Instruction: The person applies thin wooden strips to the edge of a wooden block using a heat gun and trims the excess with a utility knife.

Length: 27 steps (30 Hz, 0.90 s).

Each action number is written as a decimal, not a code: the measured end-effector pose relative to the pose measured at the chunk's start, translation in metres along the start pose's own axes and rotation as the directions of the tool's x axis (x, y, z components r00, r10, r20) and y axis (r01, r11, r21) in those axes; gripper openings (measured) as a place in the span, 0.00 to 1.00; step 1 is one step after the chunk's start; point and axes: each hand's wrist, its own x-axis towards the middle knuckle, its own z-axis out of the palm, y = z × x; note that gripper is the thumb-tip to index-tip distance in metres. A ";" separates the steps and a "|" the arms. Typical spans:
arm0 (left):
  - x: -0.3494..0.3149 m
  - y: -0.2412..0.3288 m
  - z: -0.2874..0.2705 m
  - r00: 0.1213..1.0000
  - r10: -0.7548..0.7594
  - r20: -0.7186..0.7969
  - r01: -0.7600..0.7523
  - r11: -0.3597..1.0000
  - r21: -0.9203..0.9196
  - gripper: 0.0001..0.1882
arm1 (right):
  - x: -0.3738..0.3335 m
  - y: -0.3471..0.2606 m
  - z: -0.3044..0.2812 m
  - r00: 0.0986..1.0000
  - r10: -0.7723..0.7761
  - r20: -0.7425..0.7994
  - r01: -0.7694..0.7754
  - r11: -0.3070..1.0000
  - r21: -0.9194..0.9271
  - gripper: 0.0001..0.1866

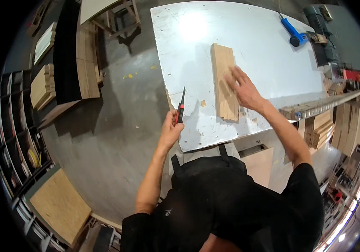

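My left hand [172, 128] is closed around a red and black utility knife [180, 112], its blade pointing away from me over the table's left edge. Fingers stretched, my right hand [244, 89] is at the right side of a stack of light wooden strips [225, 84]; its fingertips are blurred, and whether they touch the wood I cannot tell. The strips lie lengthwise on the white worktable [188, 59]. A small square wood chip [203, 103] rests between the knife and the strips.
A blue power tool [293, 33] lies at the table's far right, beside dark machinery [317, 21]. A long metal-edged rail [327, 105] runs along the right, with wooden boards [319, 130] below. Shelving [18, 126] and a wooden panel [60, 203] stand on the left.
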 end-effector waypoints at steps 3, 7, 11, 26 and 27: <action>0.006 0.010 -0.018 0.998 0.003 0.058 -0.008 0.997 0.078 0.19 | -0.008 -0.045 0.031 0.789 0.614 -0.018 -0.482 0.637 0.602 0.50; 0.016 0.017 -0.030 0.993 -0.013 0.121 -0.012 0.979 0.202 0.15 | 0.014 -0.090 0.025 0.592 0.795 0.133 -0.667 0.390 0.635 0.58; 0.022 0.024 -0.028 0.994 -0.021 0.109 -0.010 0.960 0.280 0.16 | 0.023 -0.098 0.041 0.516 0.855 0.055 -0.714 0.394 0.579 0.56; 0.064 0.037 -0.001 0.997 -0.005 -0.073 0.020 0.979 0.203 0.14 | -0.046 -0.099 0.041 0.908 0.414 -0.066 -0.359 0.848 0.389 0.51; 0.067 0.039 0.002 0.993 0.019 -0.113 -0.007 0.994 0.105 0.13 | -0.046 -0.100 0.043 0.911 0.407 -0.056 -0.355 0.848 0.394 0.51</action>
